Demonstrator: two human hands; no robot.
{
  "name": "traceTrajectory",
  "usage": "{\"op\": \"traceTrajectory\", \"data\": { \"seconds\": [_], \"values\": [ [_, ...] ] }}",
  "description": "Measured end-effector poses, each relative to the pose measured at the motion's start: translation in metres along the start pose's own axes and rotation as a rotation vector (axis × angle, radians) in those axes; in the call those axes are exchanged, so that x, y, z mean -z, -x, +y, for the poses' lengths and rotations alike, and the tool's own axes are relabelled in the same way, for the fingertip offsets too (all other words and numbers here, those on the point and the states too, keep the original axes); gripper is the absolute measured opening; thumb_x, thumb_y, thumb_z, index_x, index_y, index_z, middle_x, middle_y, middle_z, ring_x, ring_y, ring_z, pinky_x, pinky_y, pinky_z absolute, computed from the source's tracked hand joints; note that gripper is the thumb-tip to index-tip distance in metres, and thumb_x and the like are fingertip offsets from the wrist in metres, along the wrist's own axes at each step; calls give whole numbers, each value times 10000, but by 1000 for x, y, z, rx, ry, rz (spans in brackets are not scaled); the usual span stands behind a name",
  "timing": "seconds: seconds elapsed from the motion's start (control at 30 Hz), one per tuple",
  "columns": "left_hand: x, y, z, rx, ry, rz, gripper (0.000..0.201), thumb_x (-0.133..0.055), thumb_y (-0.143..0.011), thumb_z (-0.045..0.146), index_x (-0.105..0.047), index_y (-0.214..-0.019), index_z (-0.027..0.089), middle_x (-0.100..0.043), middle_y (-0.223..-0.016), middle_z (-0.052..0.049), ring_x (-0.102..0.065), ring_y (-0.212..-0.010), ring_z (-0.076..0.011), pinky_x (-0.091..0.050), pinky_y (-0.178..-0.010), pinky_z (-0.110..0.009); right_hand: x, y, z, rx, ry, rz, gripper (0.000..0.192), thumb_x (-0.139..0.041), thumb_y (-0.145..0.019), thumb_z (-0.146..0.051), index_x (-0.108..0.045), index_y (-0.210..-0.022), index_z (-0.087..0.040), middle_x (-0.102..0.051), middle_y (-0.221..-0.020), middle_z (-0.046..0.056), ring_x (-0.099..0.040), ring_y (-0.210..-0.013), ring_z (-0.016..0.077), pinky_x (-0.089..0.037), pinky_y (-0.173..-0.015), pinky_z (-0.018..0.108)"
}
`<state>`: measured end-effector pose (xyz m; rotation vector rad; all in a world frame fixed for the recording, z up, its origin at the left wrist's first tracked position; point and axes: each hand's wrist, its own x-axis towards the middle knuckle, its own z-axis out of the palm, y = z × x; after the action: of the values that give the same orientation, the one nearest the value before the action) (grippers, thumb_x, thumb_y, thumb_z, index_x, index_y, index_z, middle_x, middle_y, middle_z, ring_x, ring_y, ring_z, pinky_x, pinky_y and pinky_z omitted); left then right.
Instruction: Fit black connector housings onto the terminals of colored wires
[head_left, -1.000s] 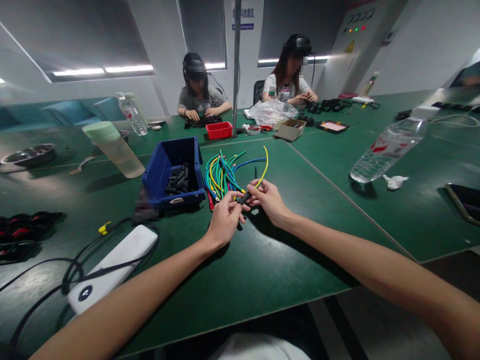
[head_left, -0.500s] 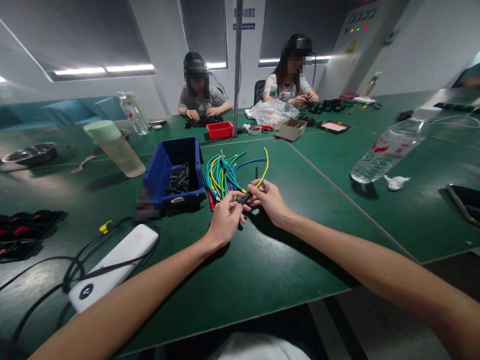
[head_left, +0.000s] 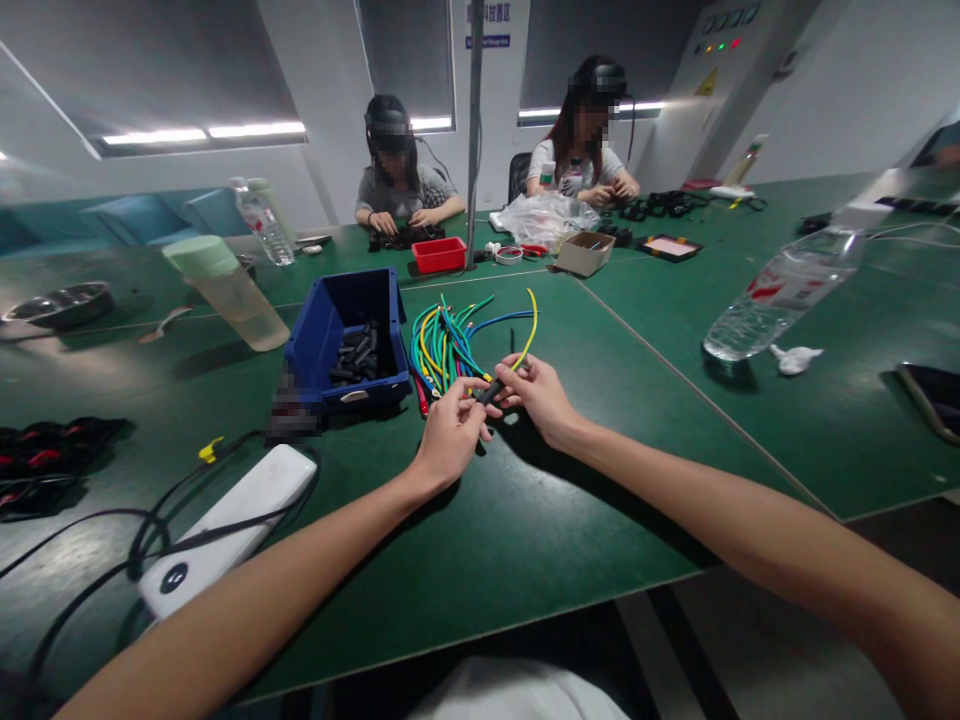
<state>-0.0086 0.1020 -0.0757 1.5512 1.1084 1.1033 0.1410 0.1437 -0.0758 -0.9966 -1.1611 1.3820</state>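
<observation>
My left hand (head_left: 452,425) pinches the near end of a black tube (head_left: 491,391) between thumb and fingers, the grip narrow; my right hand (head_left: 546,397) closes just as narrowly at its far end, where a yellow wire (head_left: 533,325) rises out of my fingertips and curves upward; how far the wire runs into the tube I cannot tell, since my fingers cover the join. I hold the tube tilted, a little above the green table (head_left: 450,580), in from its near edge and well apart from its far edge.

Just beyond my hands, farther from the near edge, lies a loose bundle of wires (head_left: 444,345), green, yellow and blue, with a red piece (head_left: 422,400) at its left side; left of the bundle stands a blue bin (head_left: 352,401), its open top showing many short black pieces (head_left: 357,356); nearer the table's near edge, by my left forearm, a white device (head_left: 229,530) lies with a black cable (head_left: 154,535) across it.

Towards the right-hand part of the table a clear bottle (head_left: 784,295) stands with a crumpled tissue (head_left: 796,360) just beside it; towards the far edge are a red tray (head_left: 439,256), a cardboard box (head_left: 585,254) and a plastic bag (head_left: 546,218); beyond them two co-workers sit at the far edge, hands on dark things.
</observation>
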Motion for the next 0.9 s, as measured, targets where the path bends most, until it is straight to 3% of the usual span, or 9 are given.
{"op": "traceTrajectory", "data": {
  "seconds": [0.9],
  "values": [
    [-1, 1, 2, 4, 26, 7, 249, -468, -844, 264, -505, -1074, 176, -671, -814, -41, -578, -508, -85, -434, -485, -192, -1, 0, 0, -12, -2, 11, 387, -709, -680, -463, -522, -895, -201, -602, -640, -36, -588, -532, 102, -478, -504, 210]
  ]
}}
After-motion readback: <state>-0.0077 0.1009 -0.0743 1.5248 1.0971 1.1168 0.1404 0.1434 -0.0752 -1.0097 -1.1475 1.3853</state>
